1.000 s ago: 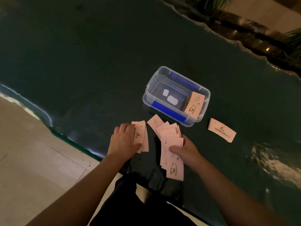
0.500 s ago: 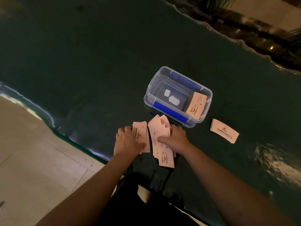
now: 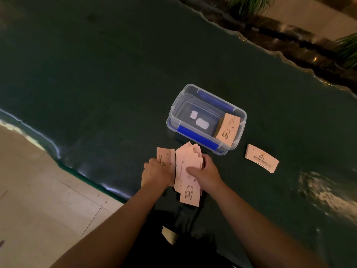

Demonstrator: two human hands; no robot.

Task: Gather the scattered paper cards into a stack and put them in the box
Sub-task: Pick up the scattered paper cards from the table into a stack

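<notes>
Pale pink paper cards lie in two bunches near the front edge of the dark green table (image 3: pixel 96 84). My left hand (image 3: pixel 155 174) presses on the small left bunch (image 3: pixel 167 156). My right hand (image 3: pixel 205 174) grips the larger fanned bunch of cards (image 3: pixel 188 171), thumb on top, fingers at its right edge. Just beyond stands the clear plastic box (image 3: pixel 206 118) with blue clips, open, holding a stack of cards (image 3: pixel 228 129) leaning at its right end. Another neat stack (image 3: pixel 261 157) lies on the table to the right of the box.
The table's wavy front edge runs close below my hands, with pale tiled floor (image 3: pixel 38 200) to the left. Plants (image 3: pixel 249 4) and a dark ledge line the far side. A bright reflection (image 3: pixel 324 194) shines on the table at the right.
My right hand has slid left and forward, pushing the fanned cards into a tighter bunch against the left bunch. My left hand stayed on its cards.
</notes>
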